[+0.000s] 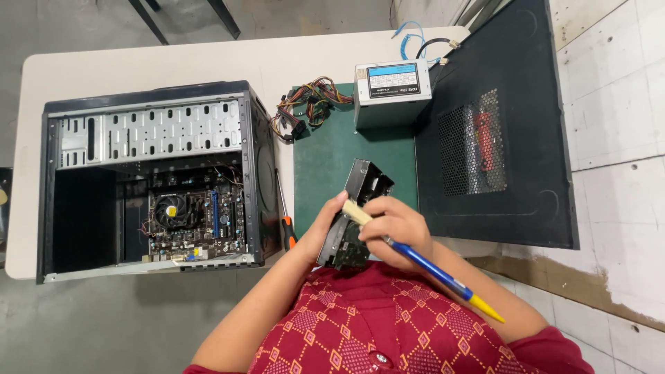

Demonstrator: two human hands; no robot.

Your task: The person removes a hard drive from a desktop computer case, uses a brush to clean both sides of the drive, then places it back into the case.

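Note:
My left hand (324, 225) grips the left side of a black hard drive (355, 208), held upright on edge over the near end of the green mat (325, 149). The drive's green circuit board faces down toward me. My right hand (396, 225) holds a brush (429, 266) with a blue handle and yellow end. Its pale bristles rest against the drive's upper face, beside my left thumb.
An open black computer case (149, 180) with a motherboard and fan lies at the left. A screwdriver with an orange handle (285, 215) lies next to it. A grey power supply (391, 90) with coloured wires sits at the back. A black side panel (495, 128) lies at the right.

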